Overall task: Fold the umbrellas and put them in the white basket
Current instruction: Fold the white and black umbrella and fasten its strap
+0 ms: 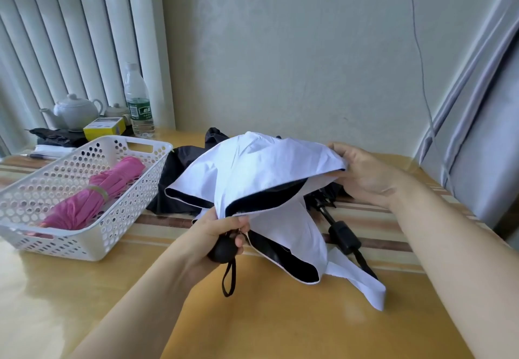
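Observation:
A white umbrella [252,167] with a black lining hangs loose and unrolled over the middle of the table. My left hand [216,235] grips its round black handle, the wrist strap dangling below. My right hand [362,173] pinches the far right edge of the white canopy. Behind and under it lies a black umbrella [344,236], its handle pointing toward me on the right. The white perforated basket [84,235] stands at the left with a rolled pink umbrella [92,193] inside.
At the back left stand a white teapot [74,110], a water bottle [139,103], a yellow box [105,128] and a pen. The wall is close behind the table; a grey curtain [477,134] hangs at the right.

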`<state>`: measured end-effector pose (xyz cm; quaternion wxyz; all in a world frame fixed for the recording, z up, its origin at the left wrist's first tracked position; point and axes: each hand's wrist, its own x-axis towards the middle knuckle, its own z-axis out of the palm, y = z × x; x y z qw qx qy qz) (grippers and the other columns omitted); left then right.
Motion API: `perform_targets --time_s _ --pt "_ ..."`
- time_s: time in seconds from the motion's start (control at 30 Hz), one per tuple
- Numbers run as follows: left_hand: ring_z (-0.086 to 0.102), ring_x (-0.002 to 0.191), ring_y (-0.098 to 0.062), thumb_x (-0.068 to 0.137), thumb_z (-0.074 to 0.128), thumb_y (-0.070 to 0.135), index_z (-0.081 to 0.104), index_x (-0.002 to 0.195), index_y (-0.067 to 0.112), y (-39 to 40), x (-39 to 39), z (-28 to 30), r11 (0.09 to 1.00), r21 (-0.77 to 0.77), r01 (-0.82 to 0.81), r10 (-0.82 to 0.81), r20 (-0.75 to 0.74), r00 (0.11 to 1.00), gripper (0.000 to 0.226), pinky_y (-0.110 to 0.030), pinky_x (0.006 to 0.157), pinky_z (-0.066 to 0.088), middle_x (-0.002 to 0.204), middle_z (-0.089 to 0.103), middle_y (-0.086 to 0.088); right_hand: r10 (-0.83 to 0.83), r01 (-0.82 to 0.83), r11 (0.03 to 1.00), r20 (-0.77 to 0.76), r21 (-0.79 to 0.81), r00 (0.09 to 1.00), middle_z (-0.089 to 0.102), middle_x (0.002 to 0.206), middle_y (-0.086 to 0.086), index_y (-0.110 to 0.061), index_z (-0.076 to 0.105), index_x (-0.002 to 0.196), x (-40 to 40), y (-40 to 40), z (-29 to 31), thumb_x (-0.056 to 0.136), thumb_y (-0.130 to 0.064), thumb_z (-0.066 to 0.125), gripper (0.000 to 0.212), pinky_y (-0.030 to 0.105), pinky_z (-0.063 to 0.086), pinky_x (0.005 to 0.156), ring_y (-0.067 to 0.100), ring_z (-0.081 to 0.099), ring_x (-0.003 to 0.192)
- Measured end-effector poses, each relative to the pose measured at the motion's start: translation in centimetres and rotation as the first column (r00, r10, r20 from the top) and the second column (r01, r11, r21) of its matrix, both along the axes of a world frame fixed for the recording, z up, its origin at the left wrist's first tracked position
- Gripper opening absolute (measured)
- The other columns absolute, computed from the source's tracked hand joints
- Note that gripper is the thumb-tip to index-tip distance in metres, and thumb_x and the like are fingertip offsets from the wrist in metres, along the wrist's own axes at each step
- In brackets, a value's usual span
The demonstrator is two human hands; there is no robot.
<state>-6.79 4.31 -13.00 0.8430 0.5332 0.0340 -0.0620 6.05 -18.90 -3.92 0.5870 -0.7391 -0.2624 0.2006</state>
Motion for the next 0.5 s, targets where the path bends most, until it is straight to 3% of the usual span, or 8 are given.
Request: perform_targets --time_s 0.07,0.13,0.17,0.23,0.27,0.33,0.43,0.5 --pt "0.044 0.050 -0.013 0.064 0.084 0.039 0.048 0.096 0.013 0.2 -0.1 -0.1 0.997 -0.071 0.012 -0.012 -0.006 1.000 0.055 -0.023 0.052 0.043 0.070 0.052 -0.002 0.044 -0.047 0.997 -0.041 -0.068 0.998 0.070 0.108 0.000 -0.004 0.060 0.109 0.0 -1.4 -0.1 0.063 -0.023 0.088 0.058 0.026 0.050 0.094 0.015 0.065 0.102" --pt "0.041 0.052 -0.014 0.074 0.058 0.072 0.050 0.102 0.012 0.2 -0.1 0.0 0.996 -0.084 -0.005 0.002 -0.039 0.999 0.067 -0.025 0.055 0.041 0.072 0.051 -0.004 0.074 -0.086 0.982 -0.077 -0.167 0.994 0.069 0.108 0.001 -0.006 0.061 0.111 -0.5 -2.4 -0.2 0.074 -0.011 0.077 0.041 0.036 0.045 0.101 0.016 0.064 0.102" --pt "0.039 0.052 -0.015 0.077 0.040 0.076 0.052 0.103 0.012 0.2 0.0 -0.1 0.998 -0.058 -0.005 0.002 -0.052 0.999 0.070 -0.026 0.056 0.039 0.072 0.049 -0.005 0.065 -0.081 0.981 -0.093 -0.179 0.993 0.070 0.101 -0.001 -0.007 0.061 0.110 -0.8 -2.5 -0.1 0.083 -0.001 0.065 0.027 0.042 0.044 0.102 0.015 0.065 0.094" --pt "0.038 0.052 -0.017 0.089 0.027 0.070 0.055 0.104 0.014 -0.1 0.0 -0.1 1.000 -0.008 -0.011 0.011 -0.057 0.998 0.065 -0.028 0.057 0.036 0.071 0.049 -0.006 -0.029 0.009 0.993 -0.168 -0.118 0.985 0.072 0.089 0.000 -0.010 0.061 0.109 -1.4 -2.8 0.3 0.096 0.002 0.047 0.022 0.051 0.045 0.098 0.016 0.068 0.078" --pt "0.040 0.052 -0.018 0.094 0.030 0.062 0.054 0.106 0.014 -0.4 0.0 -0.1 0.999 0.033 -0.035 0.037 -0.056 0.998 0.055 -0.029 0.056 0.037 0.072 0.050 -0.006 -0.059 0.042 0.996 -0.223 -0.081 0.973 0.073 0.095 0.004 -0.013 0.061 0.113 -1.8 -2.8 0.7 0.099 -0.011 0.045 0.021 0.054 0.047 0.096 0.020 0.070 0.079" --pt "0.045 0.052 -0.019 0.101 0.038 0.042 0.050 0.109 0.016 -1.1 -0.1 -0.2 0.978 0.181 -0.103 0.108 -0.019 0.994 0.030 -0.029 0.055 0.042 0.073 0.053 -0.006 -0.045 -0.004 0.987 -0.304 -0.159 0.952 0.069 0.116 0.008 -0.028 0.058 0.125 -2.9 -2.5 1.4 0.091 -0.055 0.041 0.047 0.053 0.049 0.092 0.030 0.069 0.098" --pt "0.053 0.058 -0.021 0.102 0.040 0.034 0.044 0.120 0.025 -1.8 0.0 -1.1 0.903 0.386 -0.190 0.188 0.044 0.981 0.021 -0.031 0.061 0.048 0.076 0.060 -0.005 -0.130 0.066 0.893 -0.114 -0.445 0.985 0.056 0.138 -0.005 -0.040 0.042 0.140 -5.0 -0.7 1.7 0.062 -0.084 0.034 0.089 0.042 0.039 0.106 0.018 0.055 0.123" --pt "0.054 0.063 -0.023 0.101 0.041 0.032 0.041 0.125 0.030 -2.5 0.1 -1.4 0.872 0.436 -0.224 0.221 0.057 0.974 0.024 -0.031 0.064 0.048 0.079 0.060 -0.007 -0.283 0.294 0.861 0.089 -0.416 0.955 0.038 0.149 -0.013 -0.038 0.028 0.149 -5.7 0.6 1.3 0.068 -0.083 0.038 0.093 0.032 0.031 0.105 0.011 0.043 0.127"
